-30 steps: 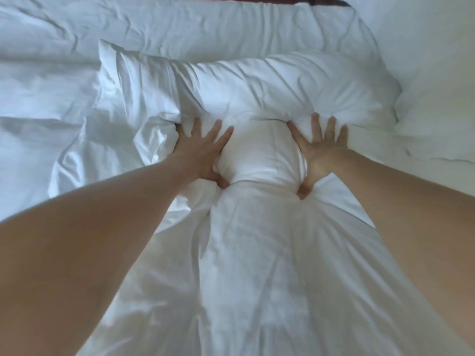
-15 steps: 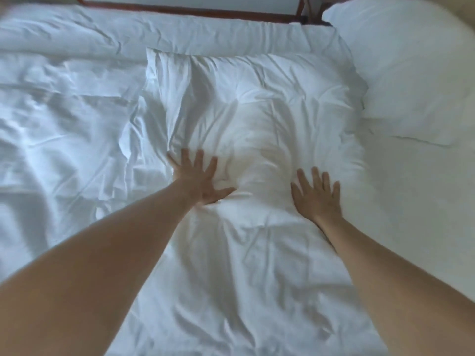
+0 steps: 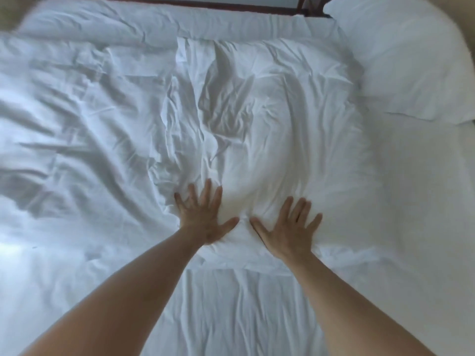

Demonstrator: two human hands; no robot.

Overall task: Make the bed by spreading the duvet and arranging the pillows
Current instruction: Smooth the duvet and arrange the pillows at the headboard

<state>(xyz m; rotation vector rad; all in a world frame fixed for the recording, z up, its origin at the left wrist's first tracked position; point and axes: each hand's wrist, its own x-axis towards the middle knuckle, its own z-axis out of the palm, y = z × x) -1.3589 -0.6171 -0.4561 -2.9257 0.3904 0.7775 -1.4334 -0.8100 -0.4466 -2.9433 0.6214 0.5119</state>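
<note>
hands: left hand (image 3: 203, 222) and right hand (image 3: 290, 232) flat, fingers spread, gripping nothing | change: both slid back toward 6 o'clock, pillow (image 3: 257, 119) now flattened | second pillow (image 3: 401, 62) at 2 o'clock | duvet (image 3: 72, 129) at 9 o'clock, unspread

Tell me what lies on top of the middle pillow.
Both hands lie flat on the middle pillow near its front edge: left hand, right hand, fingers spread. What lies beneath the pillow is hidden.

Two pillows: middle pillow (image 3: 267, 104), right pillow (image 3: 401, 60). One duvet (image 3: 77, 119). Two hands.
</note>
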